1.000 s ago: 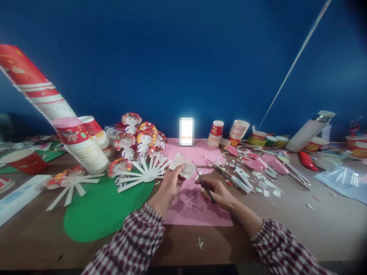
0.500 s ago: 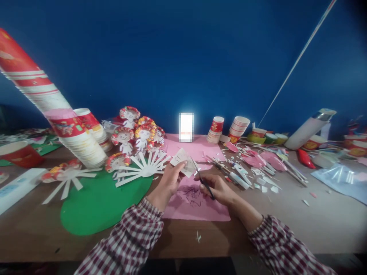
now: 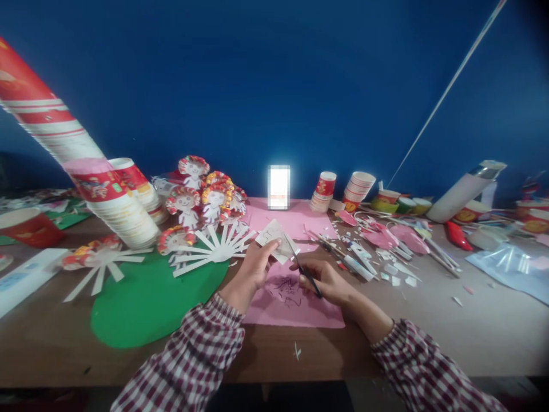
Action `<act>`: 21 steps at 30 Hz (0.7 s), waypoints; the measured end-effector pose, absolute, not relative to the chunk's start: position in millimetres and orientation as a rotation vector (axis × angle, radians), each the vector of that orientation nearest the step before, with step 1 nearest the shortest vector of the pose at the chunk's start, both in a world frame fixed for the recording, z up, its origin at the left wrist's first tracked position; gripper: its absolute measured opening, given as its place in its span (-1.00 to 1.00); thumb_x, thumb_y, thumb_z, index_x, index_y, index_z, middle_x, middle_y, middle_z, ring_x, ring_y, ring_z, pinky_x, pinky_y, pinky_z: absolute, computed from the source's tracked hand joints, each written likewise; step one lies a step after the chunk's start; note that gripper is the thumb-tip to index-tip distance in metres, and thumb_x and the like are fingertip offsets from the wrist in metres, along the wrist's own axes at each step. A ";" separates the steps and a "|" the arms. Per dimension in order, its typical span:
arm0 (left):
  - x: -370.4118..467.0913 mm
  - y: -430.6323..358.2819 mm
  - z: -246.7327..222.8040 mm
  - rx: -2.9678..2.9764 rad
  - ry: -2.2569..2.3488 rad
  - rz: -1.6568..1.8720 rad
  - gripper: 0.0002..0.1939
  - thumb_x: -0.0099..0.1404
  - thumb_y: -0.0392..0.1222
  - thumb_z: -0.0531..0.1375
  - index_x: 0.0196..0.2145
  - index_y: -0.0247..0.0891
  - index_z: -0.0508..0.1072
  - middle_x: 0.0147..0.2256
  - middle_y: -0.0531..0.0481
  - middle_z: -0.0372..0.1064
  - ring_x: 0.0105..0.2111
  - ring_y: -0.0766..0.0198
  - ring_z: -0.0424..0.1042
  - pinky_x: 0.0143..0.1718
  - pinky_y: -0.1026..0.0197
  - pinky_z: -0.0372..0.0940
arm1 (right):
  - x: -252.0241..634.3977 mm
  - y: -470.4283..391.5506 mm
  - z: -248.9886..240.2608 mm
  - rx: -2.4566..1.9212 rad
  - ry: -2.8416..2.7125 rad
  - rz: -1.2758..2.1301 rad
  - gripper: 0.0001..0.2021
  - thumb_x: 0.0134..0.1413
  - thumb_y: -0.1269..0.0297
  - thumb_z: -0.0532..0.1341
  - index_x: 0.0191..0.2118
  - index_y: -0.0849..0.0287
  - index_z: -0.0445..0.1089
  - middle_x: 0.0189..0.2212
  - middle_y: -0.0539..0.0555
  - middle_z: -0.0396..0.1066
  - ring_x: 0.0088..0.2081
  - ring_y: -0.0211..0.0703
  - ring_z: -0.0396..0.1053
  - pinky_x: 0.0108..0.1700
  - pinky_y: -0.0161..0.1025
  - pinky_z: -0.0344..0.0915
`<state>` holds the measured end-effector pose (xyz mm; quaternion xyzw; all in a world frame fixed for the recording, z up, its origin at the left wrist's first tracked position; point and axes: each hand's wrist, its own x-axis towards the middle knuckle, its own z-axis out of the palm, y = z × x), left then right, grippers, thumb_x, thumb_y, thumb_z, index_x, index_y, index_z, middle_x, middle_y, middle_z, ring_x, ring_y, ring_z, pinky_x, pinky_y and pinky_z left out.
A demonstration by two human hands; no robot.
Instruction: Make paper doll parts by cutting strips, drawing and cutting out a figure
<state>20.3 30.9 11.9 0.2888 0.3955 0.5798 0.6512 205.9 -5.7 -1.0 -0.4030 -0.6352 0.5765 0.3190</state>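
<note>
Near the middle of the table, my left hand [image 3: 256, 267] pinches a small piece of white paper [image 3: 269, 232] with drawn lines on it. My right hand [image 3: 325, 281] is closed on dark-handled scissors [image 3: 312, 280], whose blades reach up to the paper's right edge. Both hands are above a pink sheet [image 3: 300, 316] with dark markings on it. Left of my left hand, a white paper fan of strips [image 3: 221, 253] lies partly over a green sheet [image 3: 141, 315].
Tall stacked paper cups [image 3: 100, 189] lean at the left. Paper figures with red and yellow rims [image 3: 214, 203] stand behind the fan. Shorter cup stacks [image 3: 358, 189], pens [image 3: 358, 266], paper scraps and a blue plastic bag [image 3: 510, 272] lie to the right.
The whole view has shifted very slightly. The hands, the paper and the scissors keep nearly the same places relative to each other.
</note>
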 end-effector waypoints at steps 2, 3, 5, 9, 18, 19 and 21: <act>20.6 30.1 13.4 0.649 0.891 1.316 -0.71 -0.11 -0.20 0.42 -0.41 -0.33 0.48 -0.49 0.00 0.47 -0.48 0.26 0.44 -0.40 0.24 0.30 | 206.2 -5.5 -1.5 -1.053 -1.671 1.519 -0.55 -0.03 0.00 0.35 -0.09 0.19 0.42 -0.51 -0.01 0.35 -0.54 -0.25 0.33 -0.49 -0.33 0.23; 20.9 29.7 14.2 0.644 0.890 1.316 -0.71 -0.12 -0.20 0.42 -0.42 -0.33 0.48 -0.49 0.00 0.47 -0.48 0.26 0.45 -0.40 0.24 0.30 | 206.3 -5.4 -1.6 -1.051 -1.671 1.520 -0.55 -0.03 -0.01 0.35 -0.09 0.19 0.42 -0.50 -0.01 0.35 -0.54 -0.25 0.34 -0.49 -0.32 0.23; 21.5 29.1 15.6 0.636 0.893 1.316 -0.71 -0.13 -0.22 0.42 -0.42 -0.33 0.48 -0.49 0.01 0.48 -0.48 0.27 0.45 -0.41 0.24 0.30 | 206.4 -5.3 -1.5 -1.046 -1.671 1.520 -0.54 -0.04 -0.01 0.35 -0.09 0.20 0.42 -0.50 -0.01 0.36 -0.53 -0.25 0.34 -0.49 -0.32 0.23; 21.8 29.3 14.9 0.646 0.879 1.320 -0.70 -0.12 -0.22 0.42 -0.39 -0.33 0.50 -0.45 -0.01 0.50 -0.46 0.26 0.46 -0.39 0.25 0.32 | 206.5 -5.2 -1.2 -1.044 -1.667 1.524 -0.52 -0.03 -0.03 0.34 -0.08 0.22 0.41 -0.48 0.00 0.36 -0.53 -0.26 0.33 -0.49 -0.32 0.23; 21.4 28.8 14.7 0.668 0.870 1.325 -0.68 -0.10 -0.21 0.42 -0.36 -0.35 0.51 -0.42 -0.03 0.50 -0.44 0.26 0.46 -0.36 0.23 0.33 | 207.1 -4.4 -0.6 -1.046 -1.705 1.518 -0.46 -0.03 -0.07 0.33 -0.06 0.28 0.40 -0.46 0.02 0.37 -0.52 -0.27 0.33 -0.47 -0.32 0.25; 21.2 28.8 14.9 0.676 0.871 1.322 -0.69 -0.10 -0.21 0.42 -0.37 -0.35 0.50 -0.43 -0.02 0.49 -0.44 0.26 0.45 -0.36 0.23 0.33 | 207.0 -4.5 -0.1 -1.043 -1.707 1.516 -0.46 -0.04 -0.07 0.33 -0.06 0.29 0.40 -0.45 0.02 0.36 -0.52 -0.27 0.33 -0.47 -0.32 0.25; 20.6 29.1 14.3 0.694 0.877 1.320 -0.70 -0.09 -0.20 0.42 -0.38 -0.35 0.49 -0.44 -0.02 0.48 -0.45 0.27 0.45 -0.37 0.23 0.32 | 207.0 -4.5 0.6 -1.045 -1.711 1.511 -0.46 -0.04 -0.08 0.33 -0.07 0.28 0.40 -0.45 0.02 0.36 -0.52 -0.26 0.33 -0.47 -0.32 0.25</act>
